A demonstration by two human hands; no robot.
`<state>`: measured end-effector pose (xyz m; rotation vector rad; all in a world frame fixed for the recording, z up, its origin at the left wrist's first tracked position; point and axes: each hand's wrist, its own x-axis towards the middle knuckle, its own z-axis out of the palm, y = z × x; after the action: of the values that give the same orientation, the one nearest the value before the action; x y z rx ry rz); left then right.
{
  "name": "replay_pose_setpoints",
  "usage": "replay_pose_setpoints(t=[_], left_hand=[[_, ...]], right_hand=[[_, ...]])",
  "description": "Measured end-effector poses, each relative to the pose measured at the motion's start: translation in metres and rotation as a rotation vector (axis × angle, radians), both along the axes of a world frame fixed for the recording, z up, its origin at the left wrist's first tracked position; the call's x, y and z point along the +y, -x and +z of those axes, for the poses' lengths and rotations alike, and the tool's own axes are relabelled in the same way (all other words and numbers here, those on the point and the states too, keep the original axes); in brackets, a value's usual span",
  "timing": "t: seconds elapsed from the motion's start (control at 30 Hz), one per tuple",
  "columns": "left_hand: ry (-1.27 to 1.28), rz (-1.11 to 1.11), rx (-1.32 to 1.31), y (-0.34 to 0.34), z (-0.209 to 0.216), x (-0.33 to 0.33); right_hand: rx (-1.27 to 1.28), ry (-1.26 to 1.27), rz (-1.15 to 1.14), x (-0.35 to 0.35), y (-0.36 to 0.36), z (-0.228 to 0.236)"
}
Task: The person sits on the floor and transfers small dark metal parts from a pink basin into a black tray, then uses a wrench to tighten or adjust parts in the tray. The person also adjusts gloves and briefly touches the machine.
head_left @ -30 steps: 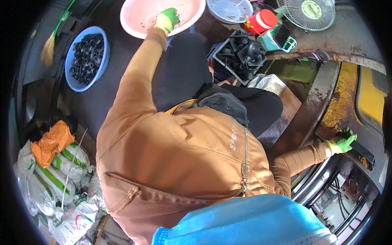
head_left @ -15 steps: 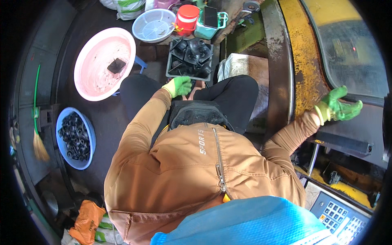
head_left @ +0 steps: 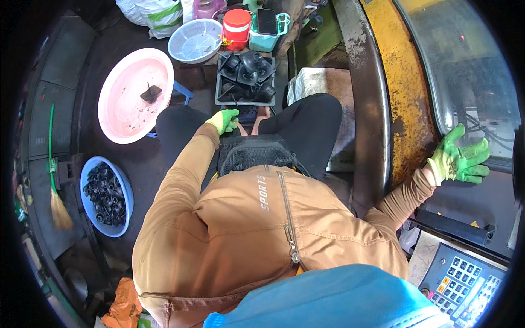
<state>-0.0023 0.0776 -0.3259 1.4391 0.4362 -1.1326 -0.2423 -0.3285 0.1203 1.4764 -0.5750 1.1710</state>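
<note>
My right hand (head_left: 461, 157), in a green glove, is open with its fingers spread against the grey lower part of a machine door (head_left: 437, 192), just under its window (head_left: 465, 71). Nothing shows in that hand. My left hand (head_left: 223, 121), also gloved, rests by my left knee with its fingers curled together. No object can be seen in it. Just beyond it stands a grey crate (head_left: 245, 103) with several black moulded rubber-like parts (head_left: 249, 71) piled inside.
At the left a pink basin (head_left: 123, 93) holds one dark piece (head_left: 151, 94); a blue basin (head_left: 129, 203) is full of small black parts. Behind the crate are a pale blue basket (head_left: 194, 41), a red bucket (head_left: 236, 30) and a phone (head_left: 267, 22). A keypad panel (head_left: 459, 284) is at lower right.
The door has slid toward me under my right hand, covering the gap where a metal rod and yellow parts showed. My right-hand fingers have spread. The left hand stays near my knee.
</note>
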Motion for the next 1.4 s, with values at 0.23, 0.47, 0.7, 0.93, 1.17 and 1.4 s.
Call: replay_pose_setpoints(t=[0.23,0.47,0.7,0.93,1.17,1.4], left_hand=[[0.025,-0.026,-0.029,0.003,0.013,0.006],[-0.030,-0.025,-0.071,0.006,0.018,0.015],[-0.027,-0.004,-0.047,0.004,0.010,0.015],[-0.024,-0.010,-0.032,0.003,0.007,0.018],[-0.030,0.008,-0.025,0.003,0.006,0.017],[-0.025,0.006,-0.005,0.001,0.004,0.017]], right_hand=[[-0.006,0.054,0.061,0.000,0.001,-0.003],[0.003,0.077,0.111,-0.005,0.001,-0.002],[-0.043,0.019,0.086,-0.017,0.002,-0.009],[-0.029,0.036,0.080,-0.019,0.003,-0.008],[0.003,0.042,0.086,-0.009,0.001,-0.006],[0.012,0.047,0.083,0.001,-0.001,-0.005]])
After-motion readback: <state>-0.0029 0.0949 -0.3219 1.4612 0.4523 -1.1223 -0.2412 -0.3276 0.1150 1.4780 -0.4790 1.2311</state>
